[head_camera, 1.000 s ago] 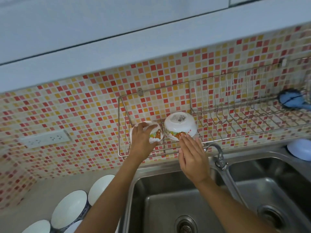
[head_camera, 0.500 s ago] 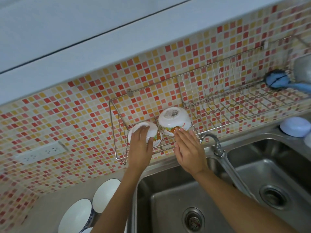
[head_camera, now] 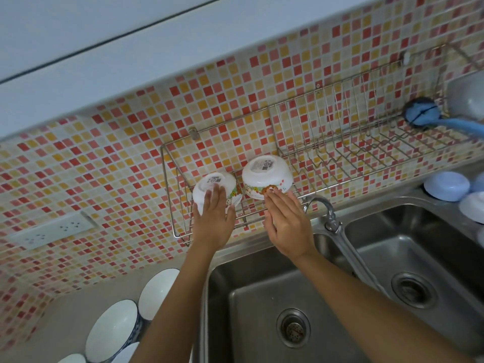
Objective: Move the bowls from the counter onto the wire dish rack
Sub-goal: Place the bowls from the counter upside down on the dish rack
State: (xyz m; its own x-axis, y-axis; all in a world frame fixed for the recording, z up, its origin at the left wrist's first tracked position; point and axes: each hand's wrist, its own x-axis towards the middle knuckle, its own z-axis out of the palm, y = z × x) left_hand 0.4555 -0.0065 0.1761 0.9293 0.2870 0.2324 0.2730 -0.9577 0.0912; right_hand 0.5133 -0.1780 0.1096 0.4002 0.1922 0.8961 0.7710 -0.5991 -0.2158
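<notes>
Two white bowls with cartoon prints sit upside down at the left end of the wire dish rack (head_camera: 340, 163) on the tiled wall. My left hand (head_camera: 213, 218) lies flat on the left bowl (head_camera: 217, 186), fingers spread over its base. My right hand (head_camera: 284, 220) is open with its fingertips at the rim of the right bowl (head_camera: 265, 176). Several white bowls with blue outsides (head_camera: 112, 328) stand upright on the counter at the lower left.
A double steel sink (head_camera: 301, 310) lies below the rack, with a faucet (head_camera: 330, 218) between the basins. A blue dish brush (head_camera: 424, 116) rests at the rack's right end. Pale blue dishes (head_camera: 446, 186) sit at the far right. A wall socket (head_camera: 52, 229) is on the left.
My left hand has loosened from gripping the left bowl and now lies flat on it. My right hand has stayed at the right bowl's rim. The camera has tilted and moved closer.
</notes>
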